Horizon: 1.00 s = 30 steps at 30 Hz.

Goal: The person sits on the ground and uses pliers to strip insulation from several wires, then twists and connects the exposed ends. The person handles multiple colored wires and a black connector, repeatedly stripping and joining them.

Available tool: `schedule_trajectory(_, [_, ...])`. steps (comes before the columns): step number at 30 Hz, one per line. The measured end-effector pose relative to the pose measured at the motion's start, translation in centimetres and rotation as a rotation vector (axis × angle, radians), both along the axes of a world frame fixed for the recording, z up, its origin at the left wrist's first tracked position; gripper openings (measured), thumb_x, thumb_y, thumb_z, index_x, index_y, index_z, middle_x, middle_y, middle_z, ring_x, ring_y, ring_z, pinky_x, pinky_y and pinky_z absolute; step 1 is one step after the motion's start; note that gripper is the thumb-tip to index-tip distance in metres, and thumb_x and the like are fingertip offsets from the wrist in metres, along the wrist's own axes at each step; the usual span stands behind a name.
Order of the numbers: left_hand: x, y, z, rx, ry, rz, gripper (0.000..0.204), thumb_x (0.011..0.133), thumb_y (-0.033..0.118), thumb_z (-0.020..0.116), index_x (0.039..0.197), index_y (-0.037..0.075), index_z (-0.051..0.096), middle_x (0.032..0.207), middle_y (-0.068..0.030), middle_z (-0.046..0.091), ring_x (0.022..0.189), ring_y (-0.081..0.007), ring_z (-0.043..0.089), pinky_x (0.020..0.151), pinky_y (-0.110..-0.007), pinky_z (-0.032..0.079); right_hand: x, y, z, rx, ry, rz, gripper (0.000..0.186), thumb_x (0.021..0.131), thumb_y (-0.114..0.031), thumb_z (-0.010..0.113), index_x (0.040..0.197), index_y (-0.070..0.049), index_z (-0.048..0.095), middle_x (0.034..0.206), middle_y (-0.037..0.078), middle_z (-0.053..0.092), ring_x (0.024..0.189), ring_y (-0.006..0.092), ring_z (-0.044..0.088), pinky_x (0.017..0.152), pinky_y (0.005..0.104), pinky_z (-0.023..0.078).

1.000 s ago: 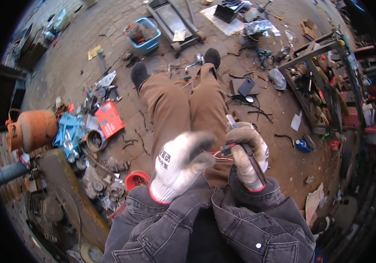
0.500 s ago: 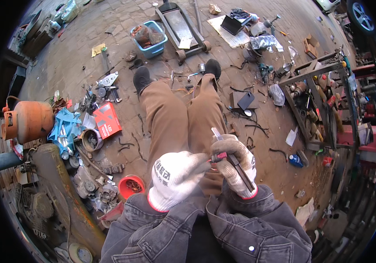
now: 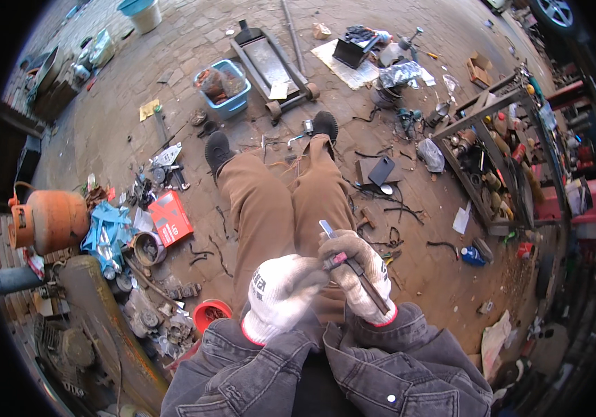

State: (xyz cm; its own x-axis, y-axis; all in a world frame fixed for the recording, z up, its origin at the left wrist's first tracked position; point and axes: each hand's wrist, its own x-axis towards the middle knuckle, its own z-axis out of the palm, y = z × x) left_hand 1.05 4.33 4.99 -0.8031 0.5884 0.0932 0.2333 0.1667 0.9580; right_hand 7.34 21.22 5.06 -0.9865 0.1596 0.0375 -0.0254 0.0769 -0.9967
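Observation:
Both hands wear whitish work gloves with red cuffs and meet above my lap. In my right hand (image 3: 364,274) is a long, slim utility knife (image 3: 371,292), its pale blade pointing up and away and its dark handle lying back toward the wrist. A small pink-and-dark piece (image 3: 337,260) shows at the right fingers; whether it belongs to the knife I cannot tell. My left hand (image 3: 284,288) is closed, fingertips close against that piece. What the left fingers pinch is hidden. Below the hands are my brown trousers (image 3: 260,201).
Left lie an orange gas cylinder (image 3: 55,221), a red box (image 3: 170,217) and a red bowl (image 3: 223,307). Ahead stand a blue basket (image 3: 235,104) and a floor jack (image 3: 267,62). Rightward are a phone (image 3: 381,169), dark hose scraps (image 3: 403,208) and a metal frame (image 3: 475,181) crowded with parts.
The view has shifted, bringing more of the far ground in. Both hands appear slightly further left in the picture's middle, still together, with the knife still in the right one.

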Motion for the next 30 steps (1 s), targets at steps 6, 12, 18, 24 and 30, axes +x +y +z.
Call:
schedule_trajectory(6, [0.3, 0.6, 0.4, -0.014, -0.212, -0.116, 0.019, 0.081, 0.009, 0.065, 0.097, 0.0, 0.071, 0.079, -0.0133, 0.068, 0.07, -0.0275, 0.067, 0.067, -0.034, 0.052, 1.2, 1.0, -1.5, -0.445, -0.008, -0.224, 0.054, 0.091, -0.039, 0.069, 0.121, 0.005, 0.058, 0.115, 0.016, 0.064, 0.109, 0.0208, 0.059, 0.103, 0.0371, 0.043])
schedule_trajectory(12, [0.5, 0.1, -1.3, -0.014, 0.092, -0.271, 0.019, 0.082, 0.015, 0.067, 0.099, 0.01, 0.072, 0.081, -0.0112, 0.07, 0.074, -0.0327, 0.068, 0.067, -0.04, 0.054, 1.6, 0.8, -1.3, -0.485, -0.092, -0.096, 0.053, 0.096, -0.045, 0.063, 0.123, 0.0, 0.059, 0.099, 0.002, 0.059, 0.089, 0.0103, 0.055, 0.08, 0.0268, 0.047])
schedule_trajectory(18, [1.9, 0.7, -1.5, -0.232, 0.119, -0.338, 0.018, 0.087, 0.023, 0.069, 0.099, 0.01, 0.07, 0.081, -0.0124, 0.068, 0.077, -0.0342, 0.066, 0.068, -0.043, 0.052, 1.7, 0.1, -0.6, -0.681, -0.281, -0.064, 0.042, 0.1, -0.037, 0.061, 0.124, -0.002, 0.058, 0.111, 0.005, 0.06, 0.1, 0.0135, 0.058, 0.087, 0.03, 0.048])
schedule_trajectory(24, [1.7, 0.4, -3.6, -0.284, -0.085, -0.384, 0.032, 0.09, 0.019, 0.064, 0.118, 0.005, 0.069, 0.094, -0.0146, 0.072, 0.087, -0.0314, 0.069, 0.076, -0.038, 0.054, 0.4, 1.6, -1.6, -0.698, -0.04, -0.309, 0.043, 0.097, -0.032, 0.065, 0.126, -0.001, 0.058, 0.109, 0.008, 0.063, 0.097, 0.0143, 0.057, 0.083, 0.0269, 0.046])
schedule_trajectory(30, [0.2, -2.9, -4.7, 0.218, -0.504, 0.204, 0.035, 0.096, 0.027, 0.065, 0.116, -0.003, 0.066, 0.082, -0.0038, 0.068, 0.061, -0.0078, 0.057, 0.054, -0.022, 0.044, 1.3, 4.5, -2.8, -0.146, -0.046, -0.268, 0.039, 0.1, -0.021, 0.057, 0.13, 0.004, 0.056, 0.111, 0.011, 0.066, 0.104, 0.0144, 0.061, 0.093, 0.0283, 0.048])
